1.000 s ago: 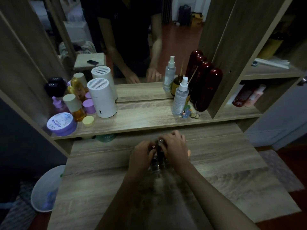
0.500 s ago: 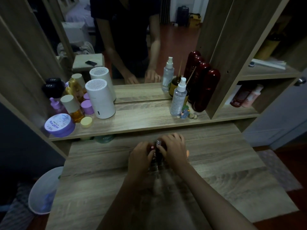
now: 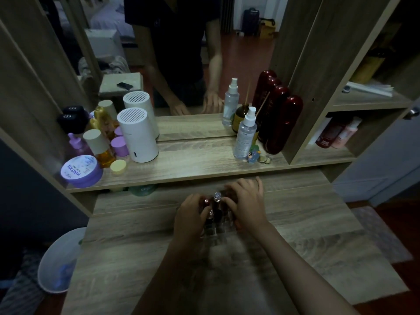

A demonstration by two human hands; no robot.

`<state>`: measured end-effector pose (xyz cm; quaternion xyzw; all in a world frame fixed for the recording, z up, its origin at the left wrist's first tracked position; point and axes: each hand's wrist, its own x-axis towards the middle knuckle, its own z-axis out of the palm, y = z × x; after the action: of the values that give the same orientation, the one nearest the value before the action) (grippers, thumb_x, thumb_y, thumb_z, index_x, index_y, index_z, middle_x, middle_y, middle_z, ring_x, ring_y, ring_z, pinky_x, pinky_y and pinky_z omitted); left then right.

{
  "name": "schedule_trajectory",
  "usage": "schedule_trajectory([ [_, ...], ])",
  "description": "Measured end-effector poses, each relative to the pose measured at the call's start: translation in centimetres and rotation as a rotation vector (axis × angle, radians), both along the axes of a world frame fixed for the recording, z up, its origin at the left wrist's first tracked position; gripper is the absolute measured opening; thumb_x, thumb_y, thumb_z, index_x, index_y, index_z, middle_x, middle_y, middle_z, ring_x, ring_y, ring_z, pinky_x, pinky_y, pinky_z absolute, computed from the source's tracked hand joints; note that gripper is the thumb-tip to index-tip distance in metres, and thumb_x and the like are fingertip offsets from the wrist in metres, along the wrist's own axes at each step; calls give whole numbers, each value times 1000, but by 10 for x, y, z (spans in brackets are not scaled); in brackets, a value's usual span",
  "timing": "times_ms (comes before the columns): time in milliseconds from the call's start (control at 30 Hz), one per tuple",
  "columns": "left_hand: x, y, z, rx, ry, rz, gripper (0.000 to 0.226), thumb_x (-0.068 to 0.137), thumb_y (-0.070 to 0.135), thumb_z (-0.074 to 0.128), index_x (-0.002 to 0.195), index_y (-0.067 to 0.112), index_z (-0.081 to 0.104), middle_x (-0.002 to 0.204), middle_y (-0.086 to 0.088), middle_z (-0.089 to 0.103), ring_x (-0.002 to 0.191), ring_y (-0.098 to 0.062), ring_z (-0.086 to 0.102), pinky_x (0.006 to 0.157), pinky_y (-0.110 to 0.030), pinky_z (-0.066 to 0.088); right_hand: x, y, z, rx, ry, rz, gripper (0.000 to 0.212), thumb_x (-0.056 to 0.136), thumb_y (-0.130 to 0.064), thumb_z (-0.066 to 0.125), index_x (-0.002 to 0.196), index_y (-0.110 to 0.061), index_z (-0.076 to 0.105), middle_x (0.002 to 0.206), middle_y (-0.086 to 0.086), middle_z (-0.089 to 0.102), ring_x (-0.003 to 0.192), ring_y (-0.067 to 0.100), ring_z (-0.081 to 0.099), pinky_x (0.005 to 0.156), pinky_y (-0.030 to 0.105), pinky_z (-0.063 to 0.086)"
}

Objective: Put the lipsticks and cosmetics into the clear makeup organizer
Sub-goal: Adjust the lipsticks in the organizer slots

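Still cupping the clear organizer (image 3: 219, 226), both hands' grip unclear; mirrored jar (image 3: 80, 170) reads "MOISTHIA".

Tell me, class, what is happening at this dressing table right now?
A person stands at a wooden dressing table with both hands around a clear makeup organizer near its middle. The left hand wraps its left side and the right hand covers its right side. A few lipsticks and small tubes already stand upright in it, between the hands. Whether either hand pinches an item is hidden. The shelf behind holds bottles, jars and a white cylinder, all untouched.
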<state>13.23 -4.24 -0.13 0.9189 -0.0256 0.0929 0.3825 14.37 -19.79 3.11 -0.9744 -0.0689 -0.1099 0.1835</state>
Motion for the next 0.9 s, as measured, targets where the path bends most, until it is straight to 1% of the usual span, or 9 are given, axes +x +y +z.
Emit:
schedule_trajectory([
  [133, 0, 1, -1, -33, 20, 10, 19, 75, 9, 68, 93, 12, 62, 94, -8, 65, 78, -12, 52, 68, -23, 37, 2, -3, -1, -79, 53, -18, 18, 85, -30, 62, 102, -25, 63, 108, -3, 67, 113, 21, 51, 117, 47, 3],
  [233, 1, 2, -1, -40, 23, 17, 22, 75, 8, 68, 96, 11, 63, 96, -9, 66, 80, -13, 53, 70, -24, 37, 4, -4, -2, -63, 41, -25, 9, 86, -26, 61, 94, -24, 65, 103, -3, 71, 109, 22, 54, 117, 46, 4],
  [333, 0, 4, -1, -40, 20, 18, 25, 74, 8, 69, 98, 12, 63, 98, -9, 67, 85, -16, 57, 72, -22, 37, 7, -4, -2, -78, 38, -33, 10, 85, -26, 62, 94, -24, 67, 104, -3, 72, 108, 23, 54, 117, 47, 4],
  [433, -2, 6, -1, -42, 11, 23, 24, 74, 7, 69, 97, 12, 64, 97, -9, 67, 83, -11, 54, 71, -21, 37, 10, -3, -1, -95, 44, -30, 12, 86, -26, 61, 97, -25, 67, 105, -3, 72, 111, 23, 53, 117, 46, 3],
  [533, -5, 8, -1, -63, 15, 29, 25, 74, 6, 68, 99, 10, 64, 98, -11, 67, 86, -18, 59, 73, -24, 41, 9, -2, -1, -104, 42, -22, 12, 86, -27, 61, 97, -24, 66, 105, -3, 71, 110, 22, 53, 117, 46, 3],
  [600, -9, 11, -1, -73, 7, 44, 24, 75, 5, 68, 98, 9, 64, 97, -11, 67, 84, -17, 58, 74, -25, 43, 8, -2, -2, -98, 39, -14, 11, 86, -27, 61, 96, -24, 66, 104, -3, 71, 109, 21, 54, 116, 46, 4],
  [667, -11, 14, -1, -84, -15, 48, 21, 76, 4, 67, 96, 8, 64, 96, -10, 67, 82, -11, 53, 72, -20, 40, 7, -2, -2, -78, 32, -12, 10, 86, -27, 62, 95, -24, 66, 104, -3, 72, 109, 21, 55, 116, 46, 4],
  [767, -16, 19, -4, -97, -29, 45, 20, 78, 1, 64, 97, 7, 63, 95, -12, 66, 83, -10, 51, 69, -11, 36, 7, -3, -1, -65, 36, -12, 11, 86, -27, 62, 95, -24, 66, 104, -3, 72, 109, 21, 55, 116, 46, 4],
  [900, -22, 21, -9, -92, -11, -4, 19, 80, 0, 60, 98, 8, 63, 96, -11, 64, 84, -11, 53, 73, -16, 40, 4, -5, 0, -53, 40, -13, 13, 86, -27, 62, 98, -23, 65, 105, -2, 71, 109, 21, 54, 117, 45, 3],
])
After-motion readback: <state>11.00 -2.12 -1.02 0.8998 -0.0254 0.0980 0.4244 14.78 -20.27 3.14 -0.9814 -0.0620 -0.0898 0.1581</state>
